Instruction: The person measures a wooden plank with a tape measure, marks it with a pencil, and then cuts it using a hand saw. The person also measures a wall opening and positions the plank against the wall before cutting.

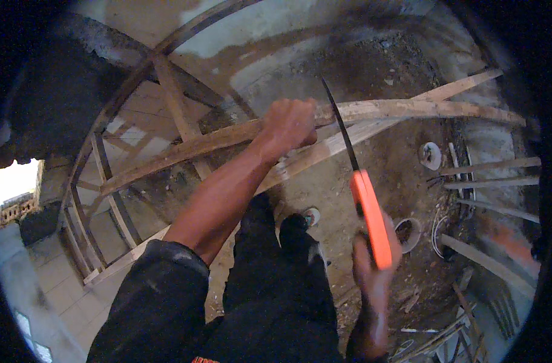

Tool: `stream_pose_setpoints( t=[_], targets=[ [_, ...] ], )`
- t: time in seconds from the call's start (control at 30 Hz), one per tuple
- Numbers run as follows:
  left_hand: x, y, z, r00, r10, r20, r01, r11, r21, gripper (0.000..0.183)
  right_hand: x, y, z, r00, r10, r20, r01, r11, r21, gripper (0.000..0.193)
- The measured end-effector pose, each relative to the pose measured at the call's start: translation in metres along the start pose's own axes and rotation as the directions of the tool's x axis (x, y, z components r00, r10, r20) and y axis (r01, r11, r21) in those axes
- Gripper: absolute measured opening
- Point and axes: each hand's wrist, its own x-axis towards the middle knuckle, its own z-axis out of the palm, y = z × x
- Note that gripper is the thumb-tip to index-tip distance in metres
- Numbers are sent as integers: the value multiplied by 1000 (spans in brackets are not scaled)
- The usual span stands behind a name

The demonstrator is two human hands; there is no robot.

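Observation:
A long wooden beam runs across in front of me, curved by the lens. My left hand is closed around it near its middle. In my right hand is a handsaw with an orange handle and a narrow dark blade. The blade points away from me and passes across the beam just right of my left fist. Whether its teeth touch the wood I cannot tell. A paler plank slants behind and below the beam.
At the left stands a frame of nailed timbers joined to the beam. Round pails and leaning poles are on the right. Scrap wood lies at the lower right on the dirt floor. A bright opening shows far left.

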Motion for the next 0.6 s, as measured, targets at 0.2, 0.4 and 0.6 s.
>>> stream_pose_setpoints(
  t=[0.2, 0.4, 0.6],
  targets=[
    [-5, 0, -8, 1000, -15, 19, 16, 998, -57, 26, 63, 5, 51, 981, 159, 110, -171, 979, 112, 31],
    [-2, 3, -2, 995, -32, -99, 28, 999, -35, 28, -16, -36, -5, 986, 161, 30, -160, 986, -35, 45],
    [-6, 1, -7, 999, 21, -32, -22, 999, -26, 30, 61, 0, 47, 983, 167, 77, -177, 975, 135, 44]
  ],
)
